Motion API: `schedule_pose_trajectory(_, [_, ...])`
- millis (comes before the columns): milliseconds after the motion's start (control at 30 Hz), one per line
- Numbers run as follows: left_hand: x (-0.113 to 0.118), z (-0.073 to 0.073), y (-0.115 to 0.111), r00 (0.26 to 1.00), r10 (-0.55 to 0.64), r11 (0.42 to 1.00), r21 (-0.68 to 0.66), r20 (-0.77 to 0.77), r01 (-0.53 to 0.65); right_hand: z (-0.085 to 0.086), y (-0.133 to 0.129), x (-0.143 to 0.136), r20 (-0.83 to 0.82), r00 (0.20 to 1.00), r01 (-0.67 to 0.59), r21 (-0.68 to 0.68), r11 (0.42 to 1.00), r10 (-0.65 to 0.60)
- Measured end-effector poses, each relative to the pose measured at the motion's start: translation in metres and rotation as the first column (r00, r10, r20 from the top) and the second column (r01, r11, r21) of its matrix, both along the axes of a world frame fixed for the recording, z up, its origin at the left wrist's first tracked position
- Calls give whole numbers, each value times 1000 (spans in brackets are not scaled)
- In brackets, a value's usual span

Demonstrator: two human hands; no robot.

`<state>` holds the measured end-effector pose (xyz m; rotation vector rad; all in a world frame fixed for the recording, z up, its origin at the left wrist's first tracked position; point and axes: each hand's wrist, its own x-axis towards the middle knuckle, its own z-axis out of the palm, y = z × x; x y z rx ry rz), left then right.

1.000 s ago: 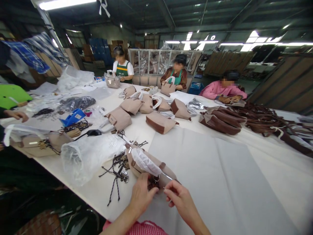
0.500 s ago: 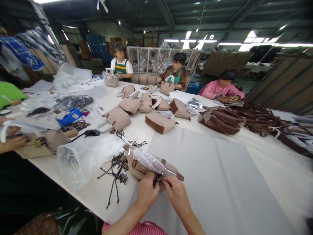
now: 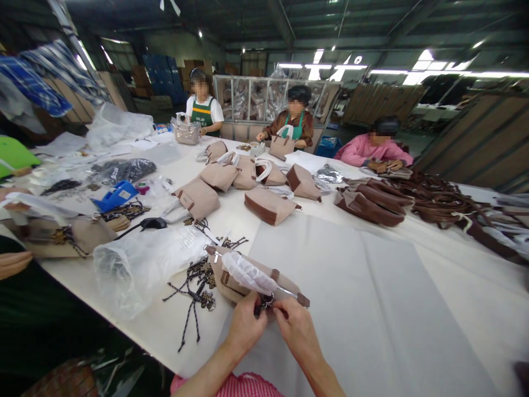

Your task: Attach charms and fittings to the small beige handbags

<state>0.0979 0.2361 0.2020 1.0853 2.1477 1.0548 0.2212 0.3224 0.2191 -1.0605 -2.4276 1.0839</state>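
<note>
We find the beige handbag (image 3: 248, 278) lying near the desk's (image 3: 372, 286) near edge, its handle wrapped in white film. Our left hand (image 3: 246, 331) and right hand (image 3: 297, 331) meet at its near side, both grips pinching a small dark charm (image 3: 264, 303) at the handle ring. We judge the fastening in progress, not closed. A heap of loose charms (image 3: 200, 286) lies just left of the bag, unfitted. A clear plastic bag (image 3: 136, 264) sits further left; finished bags (image 3: 248, 187) crowd the desk's middle. Nothing obstructs the hands
</note>
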Motion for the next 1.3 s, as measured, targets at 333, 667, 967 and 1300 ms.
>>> schedule_pose_trajectory(333, [0,-3,-1,998,5,1000,11,65,-6,-2,-5,3,26,1000,3,11,1000,-4])
schedule_pose_trajectory(667, [1,-3,-2,995,-5,1000,0,97,5,-5,-10,-5,-102,990,69,-221,973,-93])
schedule_pose_trajectory(967, [-2,2,-10,977,-20,999,34,213,13,-3,-9,-5,-96,988,91,-244,965,-118])
schedule_pose_trajectory(1300, [-5,-5,-11,984,13,998,61,177,-24,-5,-11,-5,-65,992,93,-176,980,-106])
